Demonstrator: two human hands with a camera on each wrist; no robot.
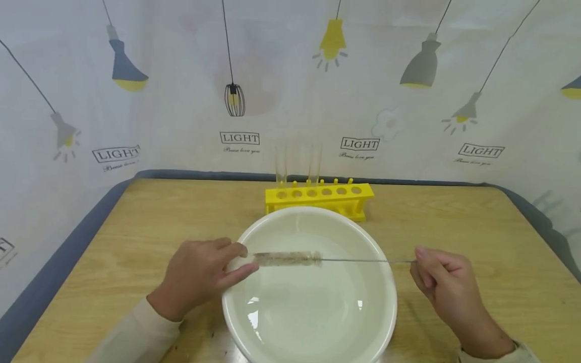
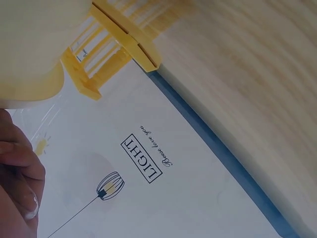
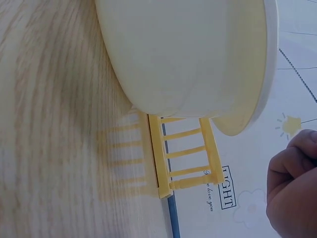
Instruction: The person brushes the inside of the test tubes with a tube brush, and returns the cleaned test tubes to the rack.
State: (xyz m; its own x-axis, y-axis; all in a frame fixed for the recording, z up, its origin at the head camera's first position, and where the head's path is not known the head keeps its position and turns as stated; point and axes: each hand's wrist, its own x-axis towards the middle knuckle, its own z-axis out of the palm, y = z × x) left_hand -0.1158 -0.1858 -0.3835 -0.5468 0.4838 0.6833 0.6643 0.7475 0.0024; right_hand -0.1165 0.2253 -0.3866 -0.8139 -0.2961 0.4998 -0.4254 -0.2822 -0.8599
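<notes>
Over the white basin (image 1: pixel 390 302), my left hand (image 1: pixel 199 277) holds a clear test tube (image 1: pixel 299 258) between thumb and fingers, lying about level with its mouth to the right. Brownish bristles of a test tube brush show inside the tube. The brush's thin twisted wire handle (image 1: pixel 358 260) runs out of the mouth and past the basin's right rim. My right hand (image 1: pixel 447 285) pinches the far end of that wire. In the wrist views, parts of the left hand (image 2: pixel 20 173) and right hand (image 3: pixel 294 178) show beside the basin; the tube is hidden there.
Behind the basin stands a yellow test tube rack (image 1: pixel 320 194) with two clear test tubes (image 1: pixel 281 166) upright at its left part. The wooden table (image 1: pixel 150 227) ends at a printed backdrop (image 1: pixel 290 91). Bright reflections show inside the basin.
</notes>
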